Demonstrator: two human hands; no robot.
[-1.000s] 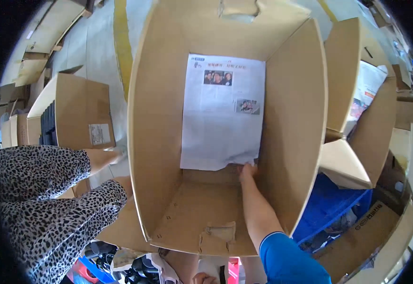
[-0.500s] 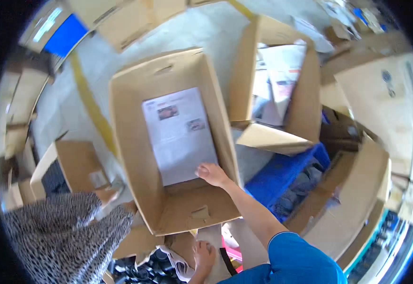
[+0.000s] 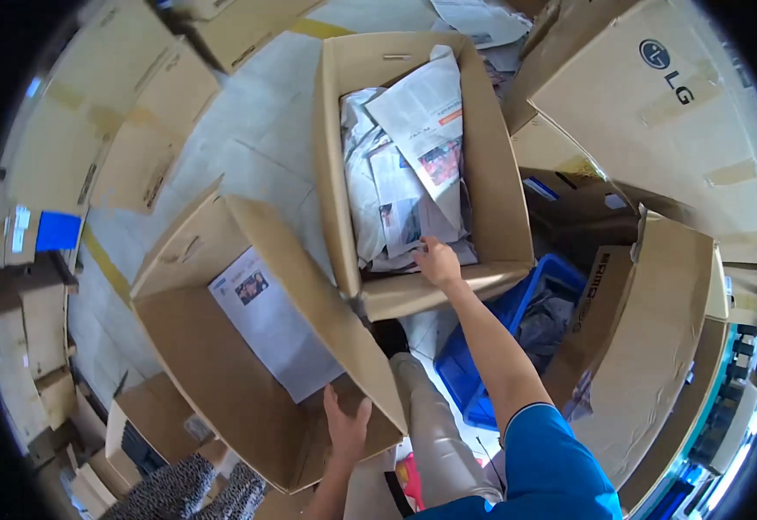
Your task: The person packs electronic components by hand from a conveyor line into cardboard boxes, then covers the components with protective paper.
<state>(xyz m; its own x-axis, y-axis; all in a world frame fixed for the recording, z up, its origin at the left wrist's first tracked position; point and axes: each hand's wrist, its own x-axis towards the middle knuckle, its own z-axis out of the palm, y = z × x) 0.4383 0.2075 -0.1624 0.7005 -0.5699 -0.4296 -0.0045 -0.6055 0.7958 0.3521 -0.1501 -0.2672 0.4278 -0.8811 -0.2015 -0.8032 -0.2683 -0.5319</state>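
Observation:
My right hand point(image 3: 439, 264) reaches into an open cardboard box point(image 3: 337, 173) full of newspaper sheets point(image 3: 426, 130). Its fingers are bent together at the lower edge of the paper, and the fingertips are partly hidden. Low inside a second open cardboard box point(image 3: 196, 347), to the left, my left hand point(image 3: 346, 426) holds nothing, with thumb and fingers apart. A flat printed sheet point(image 3: 279, 334) lies in that box just beyond the left fingertips.
A blue plastic crate point(image 3: 469, 381) with grey wrapped items stands right of my legs, beside an open carton point(image 3: 647, 347). Large cartons point(image 3: 604, 113) are stacked at far right. Another person's patterned clothing point(image 3: 175, 494) shows at lower left, near a small carton point(image 3: 157, 416).
My view has shifted rightward. My right hand has left the box with the flat sheet and gone to the newspaper-filled box. My left hand has come up into the left box.

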